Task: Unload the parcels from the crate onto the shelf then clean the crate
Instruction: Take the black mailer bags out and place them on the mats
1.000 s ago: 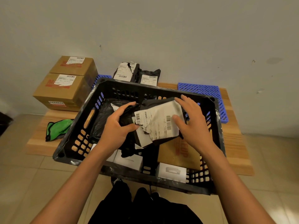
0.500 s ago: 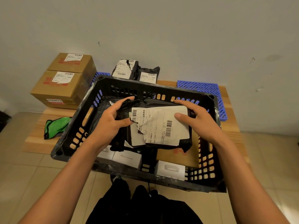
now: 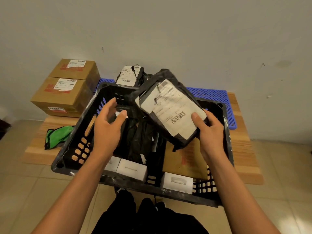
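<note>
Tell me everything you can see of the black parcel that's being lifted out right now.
The black parcel is a flat, crinkled plastic mailer bag with a large white shipping label bearing barcodes. It is tilted, raised above the black crate, its upper end toward the wall. The right hand grips its lower corner, thumb on the label. The left hand does not touch it.

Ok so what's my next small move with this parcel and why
Probably carry the parcel forward and set it beside the black parcels by the wall. Your right hand already holds it clear above the crate, and the left hand is free.
</note>
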The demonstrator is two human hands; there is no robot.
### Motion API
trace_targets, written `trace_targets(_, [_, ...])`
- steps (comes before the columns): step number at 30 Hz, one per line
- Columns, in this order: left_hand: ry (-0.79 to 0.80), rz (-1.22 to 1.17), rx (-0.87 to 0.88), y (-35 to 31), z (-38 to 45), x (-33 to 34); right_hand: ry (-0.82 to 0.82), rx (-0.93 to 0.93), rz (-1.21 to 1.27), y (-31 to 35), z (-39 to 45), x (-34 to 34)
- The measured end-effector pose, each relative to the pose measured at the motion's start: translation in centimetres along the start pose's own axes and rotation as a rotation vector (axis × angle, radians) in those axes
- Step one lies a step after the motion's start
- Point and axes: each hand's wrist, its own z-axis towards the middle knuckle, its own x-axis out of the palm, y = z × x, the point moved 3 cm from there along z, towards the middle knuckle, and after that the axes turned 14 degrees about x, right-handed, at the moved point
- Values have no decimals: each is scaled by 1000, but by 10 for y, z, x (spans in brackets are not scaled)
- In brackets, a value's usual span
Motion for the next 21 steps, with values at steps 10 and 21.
trace_targets(10, [154, -201, -62, -3, -39, 55, 102, 101, 208, -17, -31, 60])
trace_targets(21, [246, -118, -4, -4, -27, 55, 79, -202, -467, -5, -16, 47])
